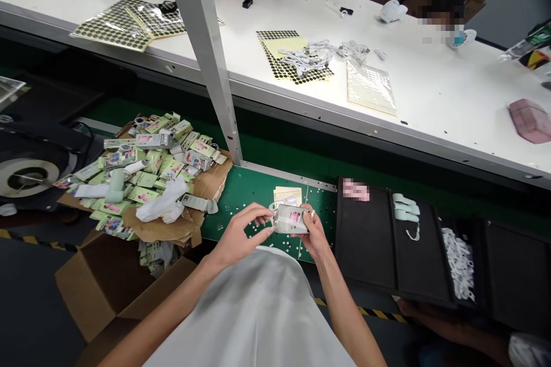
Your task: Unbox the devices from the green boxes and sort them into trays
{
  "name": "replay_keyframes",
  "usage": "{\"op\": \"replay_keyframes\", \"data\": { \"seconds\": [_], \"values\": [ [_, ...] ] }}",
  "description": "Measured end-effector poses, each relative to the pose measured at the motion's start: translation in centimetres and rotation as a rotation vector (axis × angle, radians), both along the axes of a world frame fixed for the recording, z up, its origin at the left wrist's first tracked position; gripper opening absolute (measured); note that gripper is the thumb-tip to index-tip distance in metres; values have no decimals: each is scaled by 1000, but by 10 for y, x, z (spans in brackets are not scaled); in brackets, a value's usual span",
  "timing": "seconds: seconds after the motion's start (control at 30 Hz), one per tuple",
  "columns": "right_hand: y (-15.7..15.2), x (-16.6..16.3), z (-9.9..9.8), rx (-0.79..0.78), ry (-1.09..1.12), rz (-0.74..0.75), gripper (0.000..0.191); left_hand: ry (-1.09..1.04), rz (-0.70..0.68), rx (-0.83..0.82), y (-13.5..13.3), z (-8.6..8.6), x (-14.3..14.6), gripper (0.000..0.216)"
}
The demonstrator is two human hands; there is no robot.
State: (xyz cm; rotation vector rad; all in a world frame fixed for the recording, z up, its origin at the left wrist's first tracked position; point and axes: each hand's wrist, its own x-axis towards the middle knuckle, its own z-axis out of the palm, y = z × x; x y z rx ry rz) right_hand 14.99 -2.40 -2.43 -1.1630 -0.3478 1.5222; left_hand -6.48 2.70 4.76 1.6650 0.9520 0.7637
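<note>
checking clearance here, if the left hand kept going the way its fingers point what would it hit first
The small pack: the left hand has fingers pointing rightward, already touching its left end. Just past it is the right hand, gripping the other end, though depth is hard to judge.

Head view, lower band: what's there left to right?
Round reel → pile of green packets on cardboard → left hand → white packet → right hand → black tray → mint-green devices → white parts.

Glossy plastic packet [291, 218], matt green belt [253, 192], brown cardboard [206, 183].
</note>
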Motion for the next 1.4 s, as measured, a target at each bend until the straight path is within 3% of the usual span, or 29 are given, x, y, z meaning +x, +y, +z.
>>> {"op": "replay_keyframes", "data": {
  "seconds": [0.4,0.57,0.73,0.87,1.13,1.3,1.4],
  "values": [
    [-6,-4,0,7,-24,52,52,116,-203,48,7,10,-7,17],
    [-5,-5,-1,-21,32,-85,54,135,-296,27,-6,4,-4,4],
    [-5,-4,1,17,73,-61,50,3,56,-187,-10,-7,0,30],
    [-9,-12,2,28,54,13,49,51,74,-296,-7,-9,11,44],
    [-11,-41,-7,-10,64,-105,45,110,198,-75,-18,-2,33,42],
    [-8,-61,-8,-75,138,-73,59,-244,231,-449,-16,-12,44,47],
    [-7,-66,-9,-62,144,-65,60,-426,274,-609,-16,-10,51,48]
  ]
}}
